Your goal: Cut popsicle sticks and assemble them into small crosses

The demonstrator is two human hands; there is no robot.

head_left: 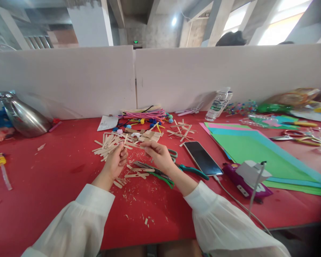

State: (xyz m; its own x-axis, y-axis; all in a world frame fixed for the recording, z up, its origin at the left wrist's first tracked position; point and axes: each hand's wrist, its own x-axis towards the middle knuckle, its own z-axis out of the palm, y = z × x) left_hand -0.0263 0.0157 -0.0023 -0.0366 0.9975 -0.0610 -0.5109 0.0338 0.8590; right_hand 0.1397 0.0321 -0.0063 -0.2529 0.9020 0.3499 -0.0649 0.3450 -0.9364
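Fingers: those of the right hand (pixel 158 154) are pressed together in a pinch on one end of a thin wooden stick (pixel 136 145). Those of the left hand (pixel 116 161) are curled inward, and I cannot tell if they grip the other end or only touch it.
Stick position: it is in the air between both hands, a little above the red table (pixel 56 167), probably so that it can be turned freely.
Under the hands: wood chips (pixel 133 195) and short stick pieces (pixel 136 175) lie directly below, so it seems the hands work over one spot.
Stick pile (pixel 108 143): just behind the left hand, near enough for picking.
Scissors (pixel 188 170): partly under the right wrist, in easy reach.
Phone (pixel 202 158): right of the scissors, apart from the chips.
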